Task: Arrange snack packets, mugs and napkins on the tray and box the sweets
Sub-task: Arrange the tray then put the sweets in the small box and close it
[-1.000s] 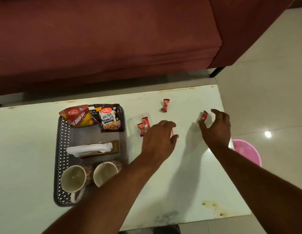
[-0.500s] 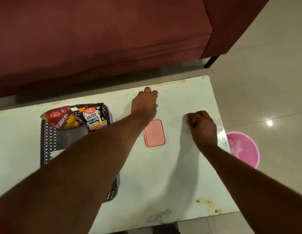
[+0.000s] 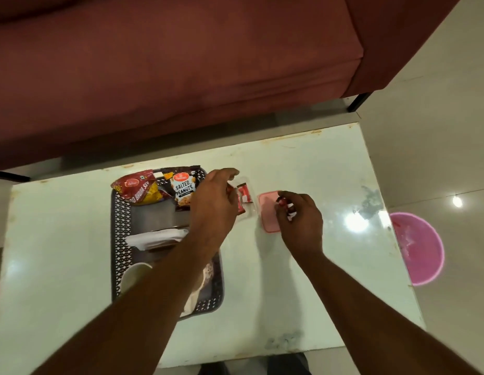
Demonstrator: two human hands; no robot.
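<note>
My left hand (image 3: 212, 203) hovers over the clear plastic box (image 3: 248, 185), fingers pinched on a red wrapped sweet. Other red sweets (image 3: 244, 193) lie inside the box. My right hand (image 3: 300, 217) is closed on a red sweet (image 3: 282, 203) just over the pink lid (image 3: 268, 212), which lies flat right of the box. The dark perforated tray (image 3: 120, 228) holds a red snack packet (image 3: 139, 192), a salted peanuts packet (image 3: 182, 192), white napkins (image 3: 154, 238) and a white mug (image 3: 132, 276); my left forearm hides a second mug.
The pale table (image 3: 303, 293) ends near the right at a worn edge. A maroon sofa (image 3: 181, 63) runs along the far side. A pink bucket (image 3: 416, 247) stands on the floor beyond the table's right edge.
My left hand came back from the far table edge to the box with a sweet in it. My right hand shifted left over the pink lid, still holding its sweet.
</note>
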